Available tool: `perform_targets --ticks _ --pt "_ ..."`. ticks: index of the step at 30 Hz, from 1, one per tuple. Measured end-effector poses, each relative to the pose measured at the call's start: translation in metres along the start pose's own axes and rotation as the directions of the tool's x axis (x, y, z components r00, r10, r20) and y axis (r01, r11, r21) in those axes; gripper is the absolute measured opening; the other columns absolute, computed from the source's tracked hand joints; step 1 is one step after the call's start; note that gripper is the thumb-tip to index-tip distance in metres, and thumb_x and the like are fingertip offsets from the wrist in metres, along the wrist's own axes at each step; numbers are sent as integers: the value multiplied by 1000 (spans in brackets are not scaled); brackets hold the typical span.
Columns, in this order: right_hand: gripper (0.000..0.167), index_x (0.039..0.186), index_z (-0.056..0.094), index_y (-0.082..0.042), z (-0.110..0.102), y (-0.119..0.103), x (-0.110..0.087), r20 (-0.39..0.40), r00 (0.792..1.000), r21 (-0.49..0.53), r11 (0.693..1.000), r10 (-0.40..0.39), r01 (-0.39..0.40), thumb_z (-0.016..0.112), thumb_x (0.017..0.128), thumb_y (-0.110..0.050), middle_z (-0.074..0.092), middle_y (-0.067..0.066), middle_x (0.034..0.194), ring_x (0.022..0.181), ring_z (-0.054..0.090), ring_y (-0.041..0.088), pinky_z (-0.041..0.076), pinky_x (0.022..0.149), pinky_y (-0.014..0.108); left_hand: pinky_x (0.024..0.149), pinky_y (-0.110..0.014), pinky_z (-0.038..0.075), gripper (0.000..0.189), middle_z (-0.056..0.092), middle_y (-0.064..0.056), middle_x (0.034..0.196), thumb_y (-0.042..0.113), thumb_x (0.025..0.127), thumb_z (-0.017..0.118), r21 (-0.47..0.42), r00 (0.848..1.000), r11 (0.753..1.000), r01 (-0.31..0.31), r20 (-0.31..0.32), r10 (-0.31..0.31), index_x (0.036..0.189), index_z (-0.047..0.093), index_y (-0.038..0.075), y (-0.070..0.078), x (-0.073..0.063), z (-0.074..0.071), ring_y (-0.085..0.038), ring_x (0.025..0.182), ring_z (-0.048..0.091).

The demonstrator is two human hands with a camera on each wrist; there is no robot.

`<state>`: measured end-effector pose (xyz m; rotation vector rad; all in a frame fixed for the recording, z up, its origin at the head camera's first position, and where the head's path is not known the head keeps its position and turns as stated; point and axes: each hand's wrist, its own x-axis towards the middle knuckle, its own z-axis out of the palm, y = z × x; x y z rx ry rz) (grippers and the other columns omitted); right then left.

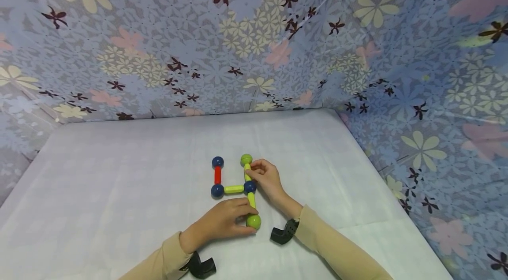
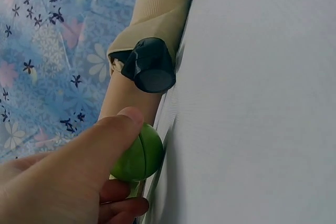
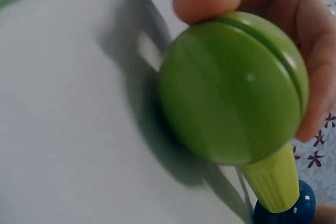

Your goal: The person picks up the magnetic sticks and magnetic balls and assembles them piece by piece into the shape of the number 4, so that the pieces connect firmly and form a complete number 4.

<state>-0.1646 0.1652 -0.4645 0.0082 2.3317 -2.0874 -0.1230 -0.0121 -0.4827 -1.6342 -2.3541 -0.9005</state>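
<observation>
On the white table lies a joined ball-and-rod shape in the head view. My left hand (image 1: 225, 220) grips the near green ball (image 1: 253, 222), thumb on one side and fingers on the other; the same ball (image 3: 231, 90) fills much of the right wrist view. A near yellow-green rod (image 1: 252, 200) runs from it to a dark blue ball (image 1: 250, 186). My right hand (image 1: 270, 181) pinches the far yellow-green rod (image 1: 248, 175), just below another green ball (image 1: 246, 159). A sideways yellow-green rod (image 1: 234, 189) leads to a second blue ball (image 1: 217, 191).
A red rod (image 1: 218, 175) rises from the left blue ball to a third blue ball (image 1: 217, 162). The white-covered table (image 1: 119, 174) extends around the shape. Flowered cloth (image 1: 238, 50) hangs behind and at the right. Each wrist wears a black camera (image 1: 283, 232).
</observation>
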Motion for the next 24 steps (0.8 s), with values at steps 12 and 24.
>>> perform_targets --ticks 12,24 --pt "27 106 58 11 -12 -5 4 10 998 -65 996 55 -54 66 85 -2 61 5 82 58 48 3 40 52 16 73 -6 40 35 61 9 93 37 81 74 -22 999 999 41 23 -41 107 68 15 1 8 4 -1 78 50" --pt "21 106 59 10 -31 13 3 -64 998 -112 994 -20 13 61 89 -2 62 11 85 63 56 7 47 54 19 81 -11 47 40 67 5 99 39 85 70 -122 987 982 146 88 -136 115 67 12 2 17 -4 -1 87 58"
